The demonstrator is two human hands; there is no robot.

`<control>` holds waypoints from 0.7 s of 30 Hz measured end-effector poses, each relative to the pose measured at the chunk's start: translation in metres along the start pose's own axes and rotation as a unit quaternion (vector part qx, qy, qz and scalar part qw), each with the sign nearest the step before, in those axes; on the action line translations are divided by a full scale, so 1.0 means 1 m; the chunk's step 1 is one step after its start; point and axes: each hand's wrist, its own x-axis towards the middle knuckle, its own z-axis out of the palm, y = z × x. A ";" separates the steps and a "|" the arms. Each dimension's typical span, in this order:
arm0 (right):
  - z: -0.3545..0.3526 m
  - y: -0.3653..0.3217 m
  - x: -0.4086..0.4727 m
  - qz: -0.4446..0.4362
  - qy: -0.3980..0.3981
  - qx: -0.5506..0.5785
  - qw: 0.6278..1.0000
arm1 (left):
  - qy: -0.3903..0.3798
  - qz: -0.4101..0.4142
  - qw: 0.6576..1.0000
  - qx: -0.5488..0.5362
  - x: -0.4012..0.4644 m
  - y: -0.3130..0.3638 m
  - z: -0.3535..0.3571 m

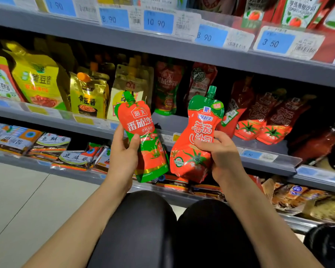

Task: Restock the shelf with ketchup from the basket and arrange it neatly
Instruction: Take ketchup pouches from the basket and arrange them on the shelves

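The left hand (pixel 122 151) grips a red and green ketchup pouch (pixel 143 136) around its middle, and the right hand (pixel 220 149) grips a second ketchup pouch with a green cap (pixel 197 136) just beside it. Both pouches are held upright in front of a grey shelf (pixel 259 151), where more red ketchup packs (pixel 259 120) stand to the right and yellow sauce bags (pixel 39 82) to the left.

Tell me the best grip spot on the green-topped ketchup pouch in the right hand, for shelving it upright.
Probably the middle of the body, as the right hand holds the green-topped ketchup pouch now: thumb across the front, fingers behind, coming from its right edge. The pouch narrows there, above the bulging base. That leaves the base free to set down and the spout pointing up.
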 end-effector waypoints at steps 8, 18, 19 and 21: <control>-0.002 0.000 0.001 -0.001 0.000 0.004 1.000 | -0.035 0.024 0.999 0.009 -0.001 0.003 0.003; -0.021 0.002 0.000 0.018 0.027 -0.001 0.999 | -0.064 0.000 0.998 0.006 -0.006 0.002 0.018; -0.023 0.003 0.000 0.019 0.029 0.004 0.999 | -0.060 -0.002 0.998 0.005 -0.007 0.002 0.019; -0.029 0.003 0.001 0.020 0.037 0.009 0.999 | -0.047 -0.006 0.999 0.011 -0.008 0.000 0.021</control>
